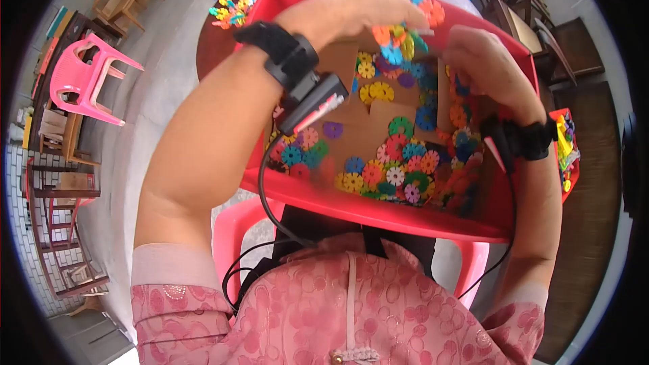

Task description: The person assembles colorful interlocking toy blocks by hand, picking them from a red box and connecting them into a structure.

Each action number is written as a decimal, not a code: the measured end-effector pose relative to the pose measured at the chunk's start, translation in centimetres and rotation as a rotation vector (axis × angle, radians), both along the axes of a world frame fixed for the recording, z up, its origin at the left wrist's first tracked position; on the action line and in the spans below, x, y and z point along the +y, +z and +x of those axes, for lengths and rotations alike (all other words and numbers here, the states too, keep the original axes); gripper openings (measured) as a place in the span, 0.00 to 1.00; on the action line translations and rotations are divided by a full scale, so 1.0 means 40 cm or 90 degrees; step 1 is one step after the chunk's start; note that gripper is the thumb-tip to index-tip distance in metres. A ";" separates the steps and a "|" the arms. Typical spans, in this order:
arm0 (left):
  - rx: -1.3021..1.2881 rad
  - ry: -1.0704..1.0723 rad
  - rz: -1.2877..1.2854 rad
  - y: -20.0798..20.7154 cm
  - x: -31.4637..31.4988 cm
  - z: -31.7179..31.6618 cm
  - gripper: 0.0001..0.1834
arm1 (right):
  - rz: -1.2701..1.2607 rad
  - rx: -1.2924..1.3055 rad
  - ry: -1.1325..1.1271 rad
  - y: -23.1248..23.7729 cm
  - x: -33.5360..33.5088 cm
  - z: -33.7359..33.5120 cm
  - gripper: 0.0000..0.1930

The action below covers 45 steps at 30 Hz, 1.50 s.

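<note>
Above the far side of a red plastic bin [368,211], my left hand [378,5] is closed on a cluster of interlocking snowflake discs [399,44] in orange, blue and green. My right hand [478,57] is curled just right of the cluster, its fingers closed. Whatever lies inside those fingers is hidden. Loose notched discs [395,174] of many colours lie in the bin among brown cardboard pieces [393,113]. Yellow discs [376,92] rest on the cardboard below my left hand.
Many joined discs [236,10] lie on a round brown table [208,47] behind the bin. A smaller red container [566,152] with colourful pieces stands at right. A pink plastic chair [81,81] is at left. Cables [263,196] hang from both wrist devices.
</note>
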<state>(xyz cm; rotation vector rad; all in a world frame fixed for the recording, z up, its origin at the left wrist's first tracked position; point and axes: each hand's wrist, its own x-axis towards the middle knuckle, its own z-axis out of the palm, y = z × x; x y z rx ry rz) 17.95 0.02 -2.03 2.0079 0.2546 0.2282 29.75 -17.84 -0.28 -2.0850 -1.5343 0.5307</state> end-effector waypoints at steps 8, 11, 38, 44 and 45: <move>0.140 0.011 0.153 0.062 -0.044 -0.027 0.22 | 0.070 -0.114 0.481 -0.233 -0.002 -0.102 0.11; 0.127 0.008 0.268 0.057 -0.050 -0.036 0.22 | 0.011 -0.193 0.539 -0.246 0.003 -0.167 0.13; -0.026 0.126 -0.208 -0.017 -0.030 0.013 0.12 | 0.103 -0.258 0.514 -0.321 -0.037 -0.239 0.12; -0.046 0.132 -0.236 0.011 -0.030 0.012 0.13 | -0.029 -0.233 0.506 -0.354 -0.023 -0.167 0.06; -0.059 0.123 -0.241 0.013 -0.028 0.016 0.13 | 0.051 -0.190 0.532 -0.367 -0.007 -0.142 0.05</move>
